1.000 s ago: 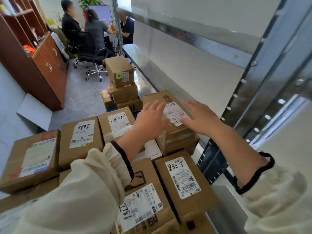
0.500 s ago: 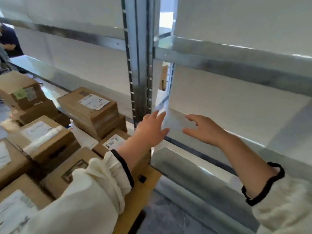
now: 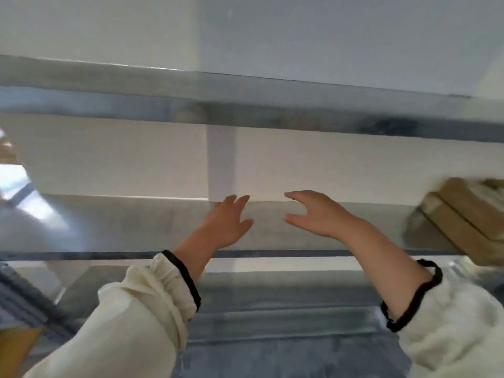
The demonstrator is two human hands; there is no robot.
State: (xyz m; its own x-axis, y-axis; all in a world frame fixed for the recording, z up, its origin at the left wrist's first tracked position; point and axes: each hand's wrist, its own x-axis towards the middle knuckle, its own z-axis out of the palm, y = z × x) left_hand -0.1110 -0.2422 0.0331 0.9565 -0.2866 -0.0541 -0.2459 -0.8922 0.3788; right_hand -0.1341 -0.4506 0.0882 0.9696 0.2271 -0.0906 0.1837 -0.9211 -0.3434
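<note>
My left hand (image 3: pixel 226 222) and my right hand (image 3: pixel 319 214) are both held out in front of me, palms facing each other a short way apart, fingers relaxed and holding nothing. They hover over a bare metal shelf (image 3: pixel 136 225) of a grey rack. A stack of brown cardboard boxes (image 3: pixel 463 214) sits on that shelf at the far right, blurred. Both forearms wear cream sleeves with black cuffs.
A metal beam of the upper shelf (image 3: pixel 245 102) runs across above my hands. A lower shelf (image 3: pixel 272 320) lies beneath my forearms. A white wall (image 3: pixel 109 159) backs the rack. An upright post (image 3: pixel 24 304) and a bit of cardboard (image 3: pixel 16 342) show at lower left.
My view has swung right, away from the pile of parcels on the left, onto the bare shelf. Both hands stay out in front, holding nothing. Boxes on the shelf came into view at right.
</note>
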